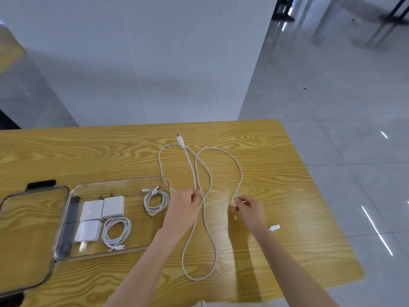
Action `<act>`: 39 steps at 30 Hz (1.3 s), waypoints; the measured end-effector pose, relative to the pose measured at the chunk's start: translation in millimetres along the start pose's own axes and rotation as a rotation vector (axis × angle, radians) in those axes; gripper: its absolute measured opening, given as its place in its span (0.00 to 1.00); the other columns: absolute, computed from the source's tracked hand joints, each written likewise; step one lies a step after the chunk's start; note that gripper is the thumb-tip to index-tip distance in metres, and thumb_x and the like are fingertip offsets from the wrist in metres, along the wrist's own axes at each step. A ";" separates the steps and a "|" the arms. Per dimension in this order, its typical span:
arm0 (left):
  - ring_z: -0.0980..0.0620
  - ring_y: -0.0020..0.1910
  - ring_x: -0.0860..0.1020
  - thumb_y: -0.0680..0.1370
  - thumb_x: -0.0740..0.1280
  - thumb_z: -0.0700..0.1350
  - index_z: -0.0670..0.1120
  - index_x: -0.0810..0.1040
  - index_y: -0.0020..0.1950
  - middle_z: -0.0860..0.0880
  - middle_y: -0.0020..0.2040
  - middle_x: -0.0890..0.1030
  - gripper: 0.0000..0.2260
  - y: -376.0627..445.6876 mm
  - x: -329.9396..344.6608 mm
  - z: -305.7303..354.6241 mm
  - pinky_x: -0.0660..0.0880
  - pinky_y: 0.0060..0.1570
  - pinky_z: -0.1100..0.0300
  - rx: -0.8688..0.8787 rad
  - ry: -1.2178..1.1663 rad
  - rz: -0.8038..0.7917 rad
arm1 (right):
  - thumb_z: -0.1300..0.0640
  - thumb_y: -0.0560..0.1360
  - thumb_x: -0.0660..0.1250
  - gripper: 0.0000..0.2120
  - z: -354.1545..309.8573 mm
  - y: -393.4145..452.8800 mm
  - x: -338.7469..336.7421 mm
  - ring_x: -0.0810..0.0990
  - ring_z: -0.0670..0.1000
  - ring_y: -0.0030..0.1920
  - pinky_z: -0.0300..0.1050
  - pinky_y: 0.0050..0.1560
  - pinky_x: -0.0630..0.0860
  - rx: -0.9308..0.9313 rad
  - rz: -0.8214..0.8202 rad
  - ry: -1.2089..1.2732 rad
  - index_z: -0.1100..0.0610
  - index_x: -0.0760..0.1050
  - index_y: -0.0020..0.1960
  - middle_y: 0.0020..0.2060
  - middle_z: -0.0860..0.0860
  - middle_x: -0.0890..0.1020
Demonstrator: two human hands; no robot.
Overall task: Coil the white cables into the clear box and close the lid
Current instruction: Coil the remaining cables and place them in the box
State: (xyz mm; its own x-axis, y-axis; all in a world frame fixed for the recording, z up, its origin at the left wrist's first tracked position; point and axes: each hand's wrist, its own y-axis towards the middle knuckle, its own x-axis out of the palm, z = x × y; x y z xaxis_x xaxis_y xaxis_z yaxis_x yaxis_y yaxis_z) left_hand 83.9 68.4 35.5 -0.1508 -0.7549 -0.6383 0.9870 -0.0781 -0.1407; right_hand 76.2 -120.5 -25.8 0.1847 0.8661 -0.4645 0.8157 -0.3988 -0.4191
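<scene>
A long white cable (239, 171) lies in loose loops across the wooden table (88, 151), one plug (180, 140) at the far side. My left hand (184, 203) pinches two strands of it just right of the clear box (124, 181). My right hand (249, 207) pinches another strand further right. A white USB plug (274, 227) shows beside my right wrist. Inside the box lie two coiled white cables (156, 200) (116, 232) and three white chargers (99, 216). The clear lid (26, 240) with black clasps lies open to the box's left.
The table's right edge (321, 196) drops to a grey tiled floor. A white wall stands behind the far edge. Bare wood lies between the box and the far edge.
</scene>
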 end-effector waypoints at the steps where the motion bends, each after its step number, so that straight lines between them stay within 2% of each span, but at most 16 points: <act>1: 0.54 0.23 0.60 0.80 0.58 0.48 0.45 0.62 0.29 0.49 0.25 0.64 0.20 -2.7 1.1 0.2 0.59 0.25 0.63 0.004 -0.006 -0.021 | 0.56 0.76 0.63 0.07 -2.2 -1.3 0.0 0.72 0.45 0.28 0.37 0.28 0.67 -0.023 0.001 -0.011 0.57 0.78 0.49 0.34 0.52 0.82; 6: 0.54 0.23 0.62 0.81 0.55 0.50 0.44 0.66 0.32 0.51 0.25 0.65 0.18 -13.8 6.1 -1.1 0.61 0.28 0.59 0.042 -0.023 -0.059 | 0.54 0.76 0.63 0.07 -5.1 -2.2 4.1 0.73 0.44 0.29 0.35 0.28 0.68 -0.065 -0.084 -0.195 0.54 0.79 0.50 0.31 0.46 0.81; 11: 0.53 0.24 0.64 0.80 0.56 0.48 0.43 0.69 0.35 0.47 0.28 0.73 0.16 -19.9 10.3 -3.1 0.63 0.29 0.57 0.070 0.002 -0.090 | 0.56 0.76 0.64 0.10 9.4 -14.4 16.8 0.77 0.47 0.43 0.37 0.37 0.69 -0.093 -0.225 -0.450 0.56 0.80 0.54 0.47 0.50 0.82; 13: 0.54 0.23 0.64 0.80 0.56 0.48 0.40 0.73 0.40 0.46 0.30 0.76 0.15 -21.4 9.7 -2.0 0.64 0.28 0.57 0.061 -0.042 -0.103 | 0.57 0.75 0.64 0.07 11.2 -15.6 19.4 0.77 0.50 0.45 0.40 0.40 0.69 -0.078 -0.223 -0.481 0.56 0.79 0.50 0.45 0.52 0.81; 16: 0.59 0.22 0.67 0.80 0.56 0.46 0.38 0.77 0.45 0.55 0.28 0.72 0.15 -25.3 3.4 5.0 0.64 0.28 0.64 0.059 -0.079 -0.124 | 0.56 0.74 0.63 0.04 -4.9 -15.8 20.2 0.74 0.53 0.43 0.45 0.41 0.69 -0.079 -0.148 -0.491 0.56 0.71 0.47 0.44 0.52 0.75; 18: 0.61 0.33 0.74 0.81 0.55 0.48 0.41 0.78 0.46 0.54 0.36 0.79 0.16 -26.2 -5.0 11.4 0.70 0.38 0.62 0.077 -0.071 -0.114 | 0.54 0.75 0.63 0.14 -24.4 -20.3 20.1 0.75 0.55 0.52 0.48 0.51 0.71 -0.151 -0.096 -0.438 0.57 0.71 0.58 0.55 0.54 0.76; 20: 0.56 0.40 0.76 0.81 0.52 0.52 0.45 0.78 0.47 0.52 0.44 0.82 0.17 -25.5 -16.9 19.3 0.72 0.46 0.58 0.095 -0.084 -0.089 | 0.52 0.75 0.63 0.26 -43.8 -28.4 21.4 0.69 0.56 0.66 0.50 0.61 0.68 -0.215 -0.051 -0.478 0.58 0.62 0.70 0.67 0.55 0.70; 23: 0.64 0.32 0.74 0.81 0.52 0.51 0.46 0.76 0.50 0.52 0.45 0.84 0.15 -25.3 -36.7 31.3 0.71 0.37 0.63 0.121 -0.176 -0.066 | 0.54 0.74 0.62 0.31 -65.4 -43.7 28.8 0.62 0.55 0.71 0.51 0.67 0.65 -0.441 -0.058 -0.530 0.55 0.56 0.74 0.72 0.52 0.63; 25: 0.67 0.27 0.73 0.81 0.54 0.46 0.46 0.76 0.50 0.54 0.41 0.83 0.11 -25.0 -48.8 35.4 0.67 0.32 0.70 0.124 -0.284 -0.050 | 0.61 0.70 0.62 0.30 -75.1 -52.3 36.8 0.63 0.51 0.71 0.50 0.69 0.64 -0.720 -0.235 -0.377 0.50 0.62 0.71 0.70 0.46 0.67; 26: 0.68 0.30 0.75 0.81 0.55 0.45 0.46 0.76 0.49 0.54 0.39 0.83 0.10 -24.0 -54.1 35.7 0.68 0.34 0.73 0.127 -0.326 -0.026 | 0.64 0.69 0.63 0.30 -78.0 -56.5 41.4 0.64 0.48 0.71 0.48 0.70 0.63 -0.792 -0.329 -0.293 0.48 0.65 0.69 0.69 0.42 0.68; 28: 0.65 0.36 0.77 0.81 0.56 0.43 0.45 0.77 0.47 0.51 0.36 0.83 0.11 -20.8 -63.9 31.8 0.68 0.40 0.75 0.107 -0.408 0.009 | 0.65 0.72 0.64 0.26 -84.8 -65.4 48.4 0.67 0.41 0.68 0.39 0.67 0.65 -0.796 -0.425 -0.171 0.46 0.68 0.66 0.64 0.36 0.72; 30: 0.63 0.35 0.78 0.80 0.56 0.42 0.46 0.77 0.48 0.50 0.35 0.82 0.10 -19.3 -73.6 29.0 0.71 0.39 0.71 0.037 -0.515 -0.023 | 0.59 0.77 0.62 0.16 -88.4 -77.0 55.2 0.74 0.38 0.57 0.36 0.56 0.69 -0.766 -0.445 -0.125 0.46 0.72 0.62 0.54 0.30 0.76; 31: 0.61 0.34 0.79 0.80 0.56 0.41 0.45 0.77 0.49 0.48 0.36 0.82 0.10 -18.5 -78.6 28.7 0.72 0.37 0.69 -0.006 -0.597 -0.050 | 0.54 0.78 0.59 0.11 -87.3 -80.5 59.2 0.76 0.40 0.53 0.39 0.52 0.71 -0.764 -0.431 -0.143 0.49 0.74 0.59 0.51 0.31 0.78; 34: 0.56 0.39 0.82 0.81 0.55 0.44 0.44 0.76 0.52 0.47 0.38 0.84 0.10 -14.2 -96.5 28.5 0.75 0.41 0.64 -0.081 -0.878 -0.065 | 0.42 0.78 0.50 0.24 -78.5 -90.0 69.1 0.78 0.51 0.46 0.47 0.47 0.73 -0.873 -0.344 -0.332 0.58 0.77 0.50 0.45 0.50 0.82; 36: 0.51 0.41 0.83 0.81 0.56 0.45 0.44 0.76 0.51 0.47 0.40 0.85 0.11 -11.1 -108.2 28.8 0.75 0.45 0.59 -0.086 -1.043 -0.073 | 0.48 0.80 0.54 0.18 -70.2 -89.7 74.6 0.79 0.53 0.46 0.45 0.48 0.73 -0.930 -0.321 -0.461 0.59 0.76 0.47 0.44 0.53 0.83; 39: 0.48 0.39 0.83 0.81 0.55 0.44 0.42 0.77 0.46 0.44 0.40 0.85 0.12 -15.2 -116.7 30.7 0.77 0.43 0.58 -0.084 -1.095 -0.170 | 0.53 0.77 0.55 0.14 -58.1 -90.9 86.8 0.82 0.49 0.43 0.41 0.52 0.71 -1.065 -0.200 -0.784 0.53 0.78 0.43 0.37 0.47 0.85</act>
State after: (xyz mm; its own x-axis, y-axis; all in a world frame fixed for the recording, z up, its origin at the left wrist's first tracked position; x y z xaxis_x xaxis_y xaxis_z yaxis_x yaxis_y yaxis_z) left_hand 88.2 137.7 135.4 -0.1119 -0.9091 0.4014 0.9450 -0.2223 -0.2400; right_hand 49.9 8.4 17.3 -0.0563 0.3381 -0.9394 0.8851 0.4524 0.1098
